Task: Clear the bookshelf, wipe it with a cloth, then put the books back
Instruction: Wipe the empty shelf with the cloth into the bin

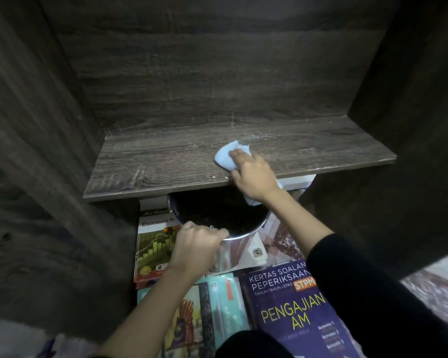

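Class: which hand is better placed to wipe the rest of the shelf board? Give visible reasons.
Right. The right hand lies on the blue cloth on the shelf board; the left hand is below the board, gripping the rim of a round metal container.

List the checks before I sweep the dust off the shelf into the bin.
1. Books off the shelf board: ok.
2. The right hand presses the blue cloth on the board: ok.
3. The left hand grips the metal bin by its rim: ok.
4. Bin mouth below the front edge, under the cloth: ok.
5. Board dust-free: not ok, pale specks remain.
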Tool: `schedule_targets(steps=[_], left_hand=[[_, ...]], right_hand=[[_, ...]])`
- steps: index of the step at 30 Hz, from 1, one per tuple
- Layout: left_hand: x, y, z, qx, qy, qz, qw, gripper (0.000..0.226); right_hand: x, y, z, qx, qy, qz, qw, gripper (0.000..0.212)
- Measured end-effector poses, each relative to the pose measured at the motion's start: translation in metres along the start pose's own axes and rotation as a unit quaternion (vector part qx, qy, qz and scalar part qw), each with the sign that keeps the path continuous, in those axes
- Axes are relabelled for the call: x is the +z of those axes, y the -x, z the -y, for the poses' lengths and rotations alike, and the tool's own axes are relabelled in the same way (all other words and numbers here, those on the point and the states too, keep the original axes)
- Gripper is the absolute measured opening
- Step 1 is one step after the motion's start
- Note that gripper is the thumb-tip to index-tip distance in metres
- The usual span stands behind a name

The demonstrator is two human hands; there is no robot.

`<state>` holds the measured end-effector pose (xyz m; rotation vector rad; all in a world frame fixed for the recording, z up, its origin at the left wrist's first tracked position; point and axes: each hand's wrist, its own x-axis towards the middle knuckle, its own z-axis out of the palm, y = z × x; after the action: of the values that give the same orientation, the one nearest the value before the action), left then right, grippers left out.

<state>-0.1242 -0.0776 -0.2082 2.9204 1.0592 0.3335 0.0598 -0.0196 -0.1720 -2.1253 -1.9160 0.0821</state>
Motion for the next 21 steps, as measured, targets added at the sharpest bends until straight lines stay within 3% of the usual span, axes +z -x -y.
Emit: schedule_targets(steps=[4,6,9,11,14,17,20,21], left_hand=[[0.001,0.000,-0.001,-0.016,-0.016,0.007,1.000,0.035],[-0.001,0.001,-0.001,-0.022,-0.014,0.012,1.000,0.017],[-0.002,0.000,-0.001,-0.020,-0.030,0.027,0.999,0.016],[-0.002,0.000,-0.002,-0.031,-0.039,0.038,0.998,0.018],[-0.004,0.000,0.000,-0.041,-0.040,0.047,0.997,0.020],[0.000,0.002,0.007,-0.041,-0.030,0.029,0.998,0.018],[-0.002,0.005,0.013,-0.042,-0.037,0.013,0.998,0.005],[-0.002,0.004,0.015,-0.042,-0.027,0.011,0.999,0.010]], right_hand=[[0.007,0.012,0.015,-0.068,-0.025,0.001,0.997,0.052],[0.003,0.018,0.017,-0.098,-0.039,0.024,0.994,0.052],[-0.017,0.017,0.012,-0.117,-0.141,0.076,0.980,0.049],[-0.031,0.011,0.004,-0.086,-0.190,0.058,0.976,0.047],[-0.034,-0.003,-0.017,-0.017,-0.129,-0.015,0.991,0.047],[-0.024,-0.018,-0.034,0.111,-0.006,0.006,0.994,0.052],[-0.018,-0.031,-0.031,0.204,0.007,0.014,0.979,0.052],[-0.017,-0.036,-0.028,0.209,0.010,0.021,0.978,0.051]])
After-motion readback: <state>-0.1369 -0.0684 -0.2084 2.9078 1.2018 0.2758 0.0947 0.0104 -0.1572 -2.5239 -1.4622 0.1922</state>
